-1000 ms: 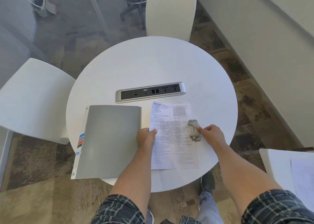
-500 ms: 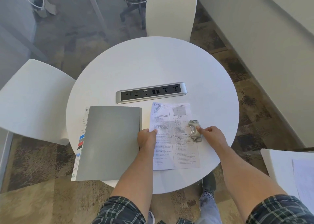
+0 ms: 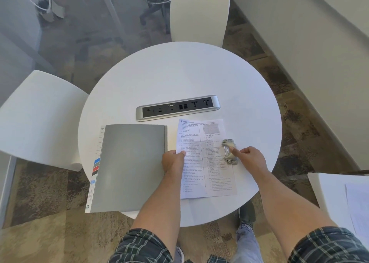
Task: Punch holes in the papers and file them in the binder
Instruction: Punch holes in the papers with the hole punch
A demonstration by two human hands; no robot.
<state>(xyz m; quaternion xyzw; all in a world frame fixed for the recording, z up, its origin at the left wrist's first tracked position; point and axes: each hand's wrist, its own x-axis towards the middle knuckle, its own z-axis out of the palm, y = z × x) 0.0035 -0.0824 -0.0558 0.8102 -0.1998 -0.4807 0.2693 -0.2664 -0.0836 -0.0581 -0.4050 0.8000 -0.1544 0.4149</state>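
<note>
Papers lie pinned under my left hand, fingers curled on the near-left edge beside the closed grey binder; my right hand is curled with the thumb on the hole punch clamped over the right edge. Versus a second ago the punch barely shifts, so I judge the holes are being pressed, filing not begun. Sheet's long axis runs away from me, heading toward the power strip on the table.
</note>
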